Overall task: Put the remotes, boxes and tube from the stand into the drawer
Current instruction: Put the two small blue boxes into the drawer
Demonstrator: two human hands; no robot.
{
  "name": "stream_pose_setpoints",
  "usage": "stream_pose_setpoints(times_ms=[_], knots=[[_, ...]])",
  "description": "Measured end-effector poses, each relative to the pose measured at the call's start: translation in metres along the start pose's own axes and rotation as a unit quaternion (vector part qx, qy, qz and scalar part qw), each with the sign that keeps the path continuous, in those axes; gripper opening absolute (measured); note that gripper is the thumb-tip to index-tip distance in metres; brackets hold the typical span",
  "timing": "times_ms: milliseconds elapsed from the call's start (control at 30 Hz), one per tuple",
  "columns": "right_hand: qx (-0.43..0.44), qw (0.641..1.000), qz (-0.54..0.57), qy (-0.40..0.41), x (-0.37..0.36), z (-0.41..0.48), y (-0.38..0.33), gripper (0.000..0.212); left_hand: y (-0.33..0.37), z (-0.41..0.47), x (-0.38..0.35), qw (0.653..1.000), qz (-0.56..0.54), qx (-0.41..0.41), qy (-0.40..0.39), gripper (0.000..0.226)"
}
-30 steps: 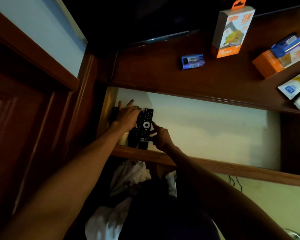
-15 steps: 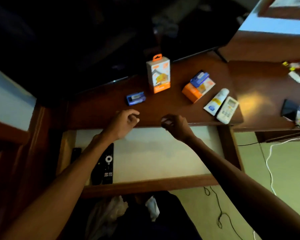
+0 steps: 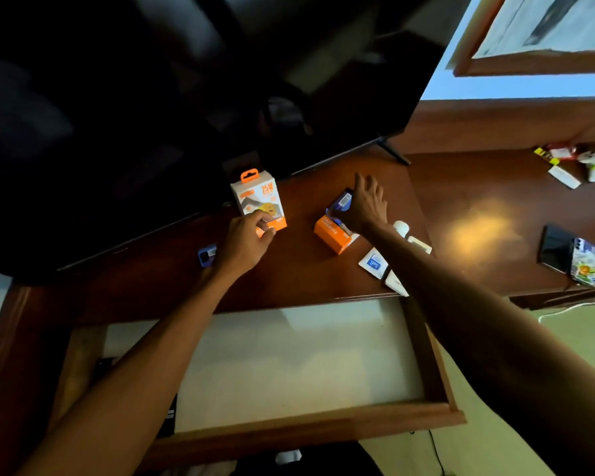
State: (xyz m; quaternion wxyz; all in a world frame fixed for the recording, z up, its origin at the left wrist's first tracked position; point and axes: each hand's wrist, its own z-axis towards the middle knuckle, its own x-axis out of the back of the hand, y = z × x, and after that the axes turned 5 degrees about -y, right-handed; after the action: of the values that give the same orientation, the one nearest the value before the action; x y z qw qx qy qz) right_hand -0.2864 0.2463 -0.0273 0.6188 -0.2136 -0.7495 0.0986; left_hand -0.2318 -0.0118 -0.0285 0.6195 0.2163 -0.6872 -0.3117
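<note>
An upright white and orange charger box (image 3: 257,195) stands on the wooden stand (image 3: 299,269) in front of the TV. My left hand (image 3: 244,240) pinches its lower orange end. My right hand (image 3: 366,204) lies with spread fingers over a blue box (image 3: 340,200) that rests on an orange box (image 3: 331,235). A small blue box (image 3: 206,256) sits left of my left wrist. The white tube (image 3: 375,263) and a white remote (image 3: 420,245) are partly hidden by my right forearm. The open drawer (image 3: 323,427) has a pale bottom, and a black remote (image 3: 170,415) shows at its left under my left arm.
A large dark TV (image 3: 152,97) leans over the back of the stand, its foot (image 3: 394,154) at the right. On the lower right surface lie a phone (image 3: 555,252), a printed card (image 3: 586,266) and small items (image 3: 571,163). Cables run on the floor (image 3: 571,307).
Both hands left the remotes in the drawer and rose to the stand. My left hand reached the upright charger box, my right the blue box. The view swung up and right.
</note>
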Motion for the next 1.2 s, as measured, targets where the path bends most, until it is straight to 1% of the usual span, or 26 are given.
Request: stream_pose_setpoints(times_ms=[67, 133, 233, 333, 367, 433, 500, 567, 633, 700, 800, 900, 1000, 1067, 1133, 1200], knots=[[0.001, 0.999, -0.012, -0.05, -0.002, 0.016, 0.008, 0.113, 0.001, 0.004, -0.001, 1.0, 0.006, 0.017, 0.005, 0.025], [0.02, 0.997, -0.023, -0.069, -0.007, 0.023, 0.014, 0.106, 0.0, 0.004, 0.001, 0.999, 0.008, 0.03, 0.012, 0.024], [0.058, 0.997, -0.005, -0.047, -0.014, 0.022, 0.019, 0.088, -0.013, -0.005, 0.004, 0.998, 0.032, 0.038, 0.031, 0.023], [0.119, 0.991, 0.056, -0.018, -0.017, 0.008, 0.011, 0.079, -0.04, -0.025, 0.0, 0.993, 0.034, 0.077, 0.085, 0.022], [0.145, 0.986, 0.081, -0.012, -0.018, 0.001, 0.005, 0.076, -0.051, -0.033, -0.002, 0.989, 0.044, 0.091, 0.107, 0.025], [0.188, 0.975, 0.116, -0.016, -0.023, -0.015, -0.009, 0.073, -0.073, -0.046, -0.007, 0.982, 0.093, 0.109, 0.125, 0.04], [0.22, 0.966, 0.132, -0.039, -0.029, -0.033, -0.023, 0.072, -0.093, -0.053, -0.01, 0.975, 0.143, 0.14, 0.101, 0.062], [0.241, 0.96, 0.123, -0.069, -0.039, -0.05, -0.031, 0.076, -0.105, -0.055, -0.011, 0.971, 0.165, 0.162, 0.063, 0.081], [0.247, 0.959, 0.1, -0.097, -0.051, -0.065, -0.036, 0.084, -0.114, -0.052, -0.013, 0.972, 0.165, 0.163, 0.029, 0.088], [0.248, 0.958, 0.085, -0.115, -0.064, -0.079, -0.04, 0.083, -0.123, -0.049, -0.014, 0.975, 0.161, 0.152, 0.021, 0.082], [0.251, 0.959, 0.067, -0.115, -0.08, -0.096, -0.048, 0.084, -0.129, -0.045, -0.011, 0.983, 0.123, 0.135, 0.034, 0.067], [0.273, 0.952, 0.073, -0.119, -0.095, -0.111, -0.061, 0.088, -0.122, -0.054, 0.001, 0.989, 0.02, 0.14, 0.036, 0.059], [0.28, 0.941, 0.102, -0.159, -0.109, -0.129, -0.078, 0.093, -0.121, -0.081, 0.026, 0.985, -0.065, 0.148, 0.068, 0.063], [0.281, 0.934, 0.131, -0.177, -0.121, -0.142, -0.088, 0.094, -0.128, -0.109, 0.044, 0.981, -0.111, 0.143, 0.069, 0.068], [0.281, 0.929, 0.139, -0.195, -0.134, -0.157, -0.097, 0.092, -0.139, -0.138, 0.059, 0.983, -0.119, 0.128, 0.048, 0.071], [0.289, 0.926, 0.133, -0.203, -0.147, -0.173, -0.104, 0.09, -0.149, -0.166, 0.068, 0.987, -0.11, 0.116, 0.003, 0.07]])
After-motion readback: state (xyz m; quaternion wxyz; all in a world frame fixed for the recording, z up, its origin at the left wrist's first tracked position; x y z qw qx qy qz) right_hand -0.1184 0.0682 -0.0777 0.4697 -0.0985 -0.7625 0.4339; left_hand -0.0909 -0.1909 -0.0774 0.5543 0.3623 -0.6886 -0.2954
